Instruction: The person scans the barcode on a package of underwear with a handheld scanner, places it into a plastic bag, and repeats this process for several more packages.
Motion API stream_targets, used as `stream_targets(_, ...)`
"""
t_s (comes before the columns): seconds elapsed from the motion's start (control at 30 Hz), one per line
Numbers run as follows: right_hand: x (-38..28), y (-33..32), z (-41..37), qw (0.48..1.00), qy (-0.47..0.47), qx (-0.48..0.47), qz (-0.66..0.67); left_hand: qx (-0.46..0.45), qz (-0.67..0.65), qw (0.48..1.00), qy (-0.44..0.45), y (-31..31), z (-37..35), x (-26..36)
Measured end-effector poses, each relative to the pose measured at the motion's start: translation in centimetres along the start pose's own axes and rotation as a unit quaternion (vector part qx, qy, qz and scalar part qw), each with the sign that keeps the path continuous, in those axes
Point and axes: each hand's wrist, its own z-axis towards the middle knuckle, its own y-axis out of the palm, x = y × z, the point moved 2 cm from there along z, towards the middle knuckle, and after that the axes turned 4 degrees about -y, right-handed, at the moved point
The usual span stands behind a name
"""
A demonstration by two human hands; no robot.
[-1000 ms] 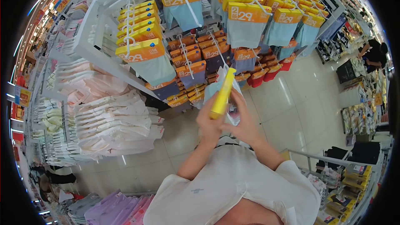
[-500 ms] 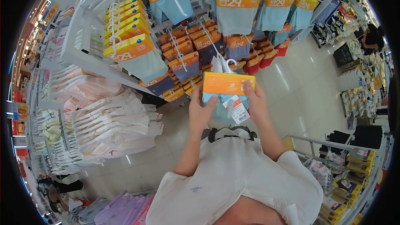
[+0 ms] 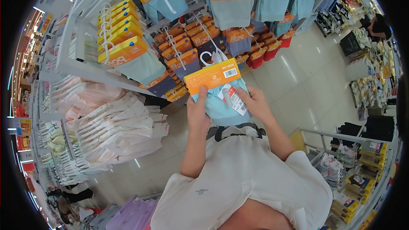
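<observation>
A light-blue folded garment [image 3: 219, 107] hangs from an orange card header [image 3: 213, 76] with a barcode and a white hook on top. My left hand [image 3: 198, 113] grips its left side, the thumb lying on the lower edge of the card. On the right side, my right hand [image 3: 258, 103] pinches the blue fabric near a white and red price tag [image 3: 237, 103]. The package is tilted, its right end higher. Just beyond it stands the rack, where similar blue packs [image 3: 232, 6] hang from hooks.
White and pink clothes [image 3: 123, 130] hang on a rail at the left. Yellow-labelled packs [image 3: 357, 183] fill a rack at the lower right. Purple clothing [image 3: 132, 213] is at the bottom left. A person [image 3: 378, 27] is far off at the upper right.
The package has tilted and shifted left, showing more of the card's barcode and of the blue fabric. My right hand has moved from the card down to the fabric.
</observation>
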Motion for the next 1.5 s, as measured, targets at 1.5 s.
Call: stream_targets(1.5,5.4,-6.6,-6.1,0.995,0.008,-0.057,-0.077,0.087,0.095,0.990,0.051,-2.2,1.6,-2.4)
